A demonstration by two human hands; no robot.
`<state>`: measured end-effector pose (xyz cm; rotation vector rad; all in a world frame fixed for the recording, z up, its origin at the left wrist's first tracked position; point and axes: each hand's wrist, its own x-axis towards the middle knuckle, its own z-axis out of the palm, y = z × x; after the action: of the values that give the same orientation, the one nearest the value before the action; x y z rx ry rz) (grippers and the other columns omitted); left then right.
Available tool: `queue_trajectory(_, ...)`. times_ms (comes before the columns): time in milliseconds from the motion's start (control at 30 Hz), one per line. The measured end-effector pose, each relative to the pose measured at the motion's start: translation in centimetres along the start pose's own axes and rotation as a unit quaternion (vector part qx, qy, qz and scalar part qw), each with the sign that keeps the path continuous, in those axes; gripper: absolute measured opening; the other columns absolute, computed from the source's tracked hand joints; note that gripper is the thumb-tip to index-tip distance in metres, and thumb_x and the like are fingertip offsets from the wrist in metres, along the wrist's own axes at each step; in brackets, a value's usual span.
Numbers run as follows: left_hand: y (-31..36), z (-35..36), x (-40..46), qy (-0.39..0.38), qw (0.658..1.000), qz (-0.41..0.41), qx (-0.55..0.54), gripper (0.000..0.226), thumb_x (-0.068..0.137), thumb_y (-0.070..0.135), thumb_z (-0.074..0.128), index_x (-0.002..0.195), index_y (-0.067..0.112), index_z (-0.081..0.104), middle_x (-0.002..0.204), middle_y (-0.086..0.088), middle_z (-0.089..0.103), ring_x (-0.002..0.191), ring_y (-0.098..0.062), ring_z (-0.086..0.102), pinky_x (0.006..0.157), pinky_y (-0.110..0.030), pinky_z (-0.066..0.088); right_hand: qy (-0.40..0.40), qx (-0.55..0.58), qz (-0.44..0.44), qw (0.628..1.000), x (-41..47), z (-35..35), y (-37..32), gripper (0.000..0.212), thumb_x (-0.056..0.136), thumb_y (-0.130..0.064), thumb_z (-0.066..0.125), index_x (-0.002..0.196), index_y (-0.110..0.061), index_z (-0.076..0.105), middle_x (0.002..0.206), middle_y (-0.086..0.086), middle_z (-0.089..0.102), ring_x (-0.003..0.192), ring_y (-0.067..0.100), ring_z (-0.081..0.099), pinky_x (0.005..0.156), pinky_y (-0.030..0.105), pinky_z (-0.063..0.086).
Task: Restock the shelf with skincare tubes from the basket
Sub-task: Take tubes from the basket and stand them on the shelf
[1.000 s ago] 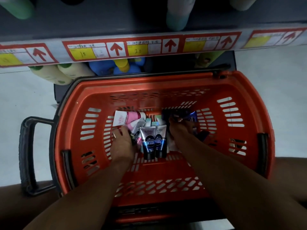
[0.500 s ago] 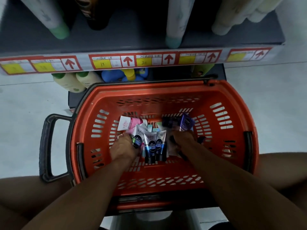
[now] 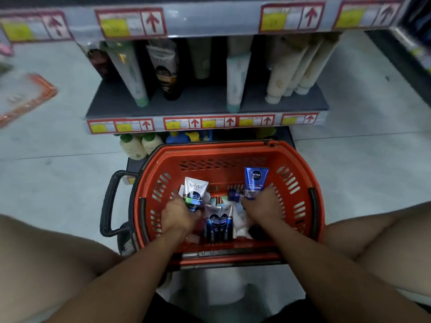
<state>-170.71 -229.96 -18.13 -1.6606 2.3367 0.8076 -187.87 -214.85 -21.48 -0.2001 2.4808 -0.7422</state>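
Note:
An orange basket (image 3: 300,173) stands on the floor in front of me, under a grey shelf (image 3: 205,102). Inside it my left hand (image 3: 178,216) grips a white Softto tube (image 3: 194,194) with a dark band, held upright. My right hand (image 3: 262,207) grips a blue Nivea Men tube (image 3: 255,180), also upright, with a second blue-capped tube (image 3: 234,195) beside its fingers. Two silver-and-black tubes (image 3: 219,224) lie side by side between my hands. More tubes lie beneath them, partly hidden.
The shelf holds pale green, black and cream tubes (image 3: 234,82) standing cap down, with gaps between them. Red arrow price labels (image 3: 203,123) line its edge. Bottles (image 3: 136,146) stand on the lowest level behind the basket. Another orange basket (image 3: 28,96) lies at left. My knees flank the basket.
The view has tilted up, showing the shelf. Both hands have lifted their tubes upright, the white one on the left, the blue one on the right.

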Motion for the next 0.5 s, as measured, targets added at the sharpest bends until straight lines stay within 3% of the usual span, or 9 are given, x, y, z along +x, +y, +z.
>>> queue_trajectory(100,0.1,-1.2,-1.5,0.031,0.997,0.025,-0.060,0.084,0.060,0.086,0.073,0.102,0.015,0.059,0.093,-0.008,0.072,0.084,-0.031,0.071,0.074,-0.040,0.062,0.025,-0.004,-0.029,0.999,-3.7,-2.9,-2.2,0.062,0.069,-0.041,0.083,0.110,-0.008,0.050,0.102,0.008,0.067,0.094,0.032,0.069,0.071,0.033,0.050)
queue_trajectory(200,0.7,-3.2,-3.3,0.053,0.993,0.044,-0.099,0.064,0.067,0.067,0.084,0.096,0.017,0.057,0.087,-0.004,0.069,0.076,-0.024,0.068,0.068,-0.038,0.061,0.043,-0.019,-0.060,0.997,-6.0,-4.7,-2.9,0.063,0.074,-0.044,0.083,0.111,-0.009,0.045,0.105,0.010,0.064,0.095,0.033,0.067,0.074,0.036,0.052)
queue_trajectory(300,1.6,-5.8,-5.7,0.083,0.984,0.061,-0.143,0.048,0.076,0.048,0.087,0.097,0.016,0.057,0.084,0.000,0.067,0.073,-0.017,0.065,0.060,-0.028,0.052,0.073,-0.018,-0.094,0.993,-8.1,-6.1,-3.7,0.063,0.072,-0.048,0.082,0.107,-0.012,0.045,0.101,0.008,0.064,0.087,0.028,0.066,0.071,0.036,0.053)
queue_trajectory(433,1.6,-7.6,-6.7,0.127,0.975,0.100,-0.154,0.055,0.070,0.060,0.083,0.100,0.020,0.061,0.087,0.003,0.071,0.076,-0.018,0.069,0.068,-0.039,0.062,0.101,-0.016,-0.128,0.987,-10.2,-7.7,-4.9,0.061,0.072,-0.052,0.080,0.104,-0.015,0.044,0.095,0.004,0.063,0.082,0.027,0.066,0.066,0.037,0.055)
queue_trajectory(500,1.7,-8.7,-7.4,0.143,0.968,0.116,-0.171,0.051,0.072,0.055,0.085,0.102,0.019,0.063,0.090,0.003,0.072,0.077,-0.015,0.069,0.069,-0.039,0.062,0.113,-0.017,-0.141,0.983,-11.0,-8.2,-5.6,0.061,0.073,-0.054,0.080,0.104,-0.017,0.044,0.093,0.002,0.062,0.079,0.024,0.066,0.064,0.037,0.056)
